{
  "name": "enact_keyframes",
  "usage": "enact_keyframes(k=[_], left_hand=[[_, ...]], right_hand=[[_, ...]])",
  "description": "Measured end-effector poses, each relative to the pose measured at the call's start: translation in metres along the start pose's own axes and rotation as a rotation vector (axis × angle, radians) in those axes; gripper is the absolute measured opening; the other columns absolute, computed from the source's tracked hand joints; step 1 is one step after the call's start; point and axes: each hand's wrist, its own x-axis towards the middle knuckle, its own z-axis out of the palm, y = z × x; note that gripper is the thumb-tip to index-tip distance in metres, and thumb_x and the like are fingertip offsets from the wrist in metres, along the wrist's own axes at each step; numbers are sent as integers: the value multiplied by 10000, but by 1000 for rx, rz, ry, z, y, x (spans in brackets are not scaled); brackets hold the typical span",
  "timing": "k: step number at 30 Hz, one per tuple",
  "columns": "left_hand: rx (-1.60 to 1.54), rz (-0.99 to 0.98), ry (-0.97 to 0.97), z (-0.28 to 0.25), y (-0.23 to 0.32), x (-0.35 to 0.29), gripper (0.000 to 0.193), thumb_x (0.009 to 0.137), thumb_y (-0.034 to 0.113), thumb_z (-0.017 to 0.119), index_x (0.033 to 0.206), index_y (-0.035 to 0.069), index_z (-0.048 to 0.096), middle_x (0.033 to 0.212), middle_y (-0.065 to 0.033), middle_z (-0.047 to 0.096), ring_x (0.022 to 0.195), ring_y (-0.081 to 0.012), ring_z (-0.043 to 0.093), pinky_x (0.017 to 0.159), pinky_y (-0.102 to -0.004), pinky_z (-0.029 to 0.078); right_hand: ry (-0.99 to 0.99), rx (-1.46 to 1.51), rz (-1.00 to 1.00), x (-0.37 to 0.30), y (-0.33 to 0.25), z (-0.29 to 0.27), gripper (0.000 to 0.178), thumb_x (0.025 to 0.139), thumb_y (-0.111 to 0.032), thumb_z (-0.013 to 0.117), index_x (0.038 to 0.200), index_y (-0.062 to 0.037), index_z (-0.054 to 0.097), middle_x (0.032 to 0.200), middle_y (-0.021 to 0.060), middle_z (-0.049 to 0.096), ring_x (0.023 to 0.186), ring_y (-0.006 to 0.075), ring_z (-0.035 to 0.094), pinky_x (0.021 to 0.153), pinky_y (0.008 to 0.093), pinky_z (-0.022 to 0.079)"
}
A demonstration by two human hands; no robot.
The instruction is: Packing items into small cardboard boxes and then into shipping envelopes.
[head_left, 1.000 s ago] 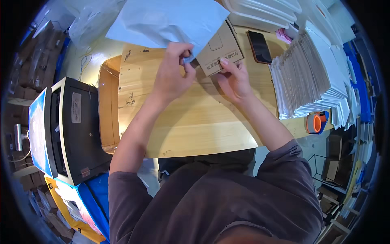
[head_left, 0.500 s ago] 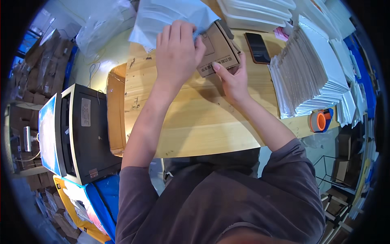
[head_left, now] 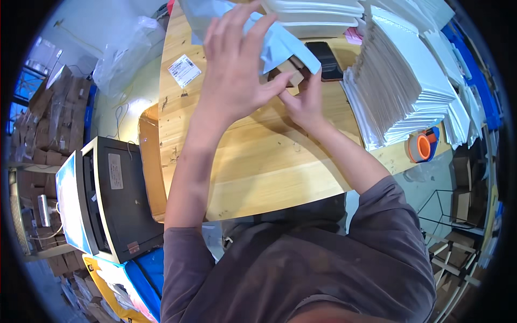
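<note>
A small brown cardboard box [head_left: 294, 75] sits mostly inside a pale blue plastic mailing bag [head_left: 280, 46] at the far side of the table, its near end showing at the bag's mouth. My right hand [head_left: 306, 103] grips that end, thumb and fingers around the box and the bag's edge. Over the bag is my left hand [head_left: 229, 75], fingers stretched and apart, its thumb reaching to the box near my right thumb. How far its fingertips press on the bag I cannot tell.
A white printed label [head_left: 184, 71] lies on the wooden table [head_left: 258, 167]. Beyond my right hand are a phone [head_left: 324, 60], stacked white trays [head_left: 315, 16] and a tall stack of white mailers [head_left: 404, 86]. An orange tape dispenser [head_left: 423, 146] sits by the right edge; a dark monitor [head_left: 126, 188] stands left.
The box has gone into the bag, leaving only its end showing. My left hand has opened its fingers. The white label has come into sight on the table.
</note>
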Motion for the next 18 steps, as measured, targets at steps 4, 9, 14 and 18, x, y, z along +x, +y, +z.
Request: enact_keyframes(k=[4,9,14,18], left_hand=[[94,39,16,12,-6,-6,256,841,177,739,1073,94,667,1225,-39,674,1183,-218,632,1192,-546,242],[81,110,-123,23,3,-18,249,852,181,722,1089,114,682,1185,-1,706,1215,-179,629,1214,-578,204],[-40,133,-164,27,21,-21,233,867,156,684,1098,125,680,1146,18,725,1200,-164,638,1204,-574,244],[-87,164,-220,33,34,-27,233,875,156,664,1106,124,674,1177,12,715,1212,-168,631,1199,-571,264]], right_hand=[[-54,-157,-36,-5,11,-4,736,811,61,730,1437,-12,350,1348,174,508,1205,272,567,991,373,477],[-74,-209,-74,-8,15,-2,704,827,25,722,1429,11,358,1302,166,539,1103,256,568,927,372,481],[-96,-285,-64,-16,17,-3,631,868,-16,714,1407,11,386,1283,171,563,1009,247,570,862,373,486],[-61,-277,58,-19,18,-6,580,888,-26,706,1393,-18,421,1302,179,572,1026,256,577,863,389,494]])
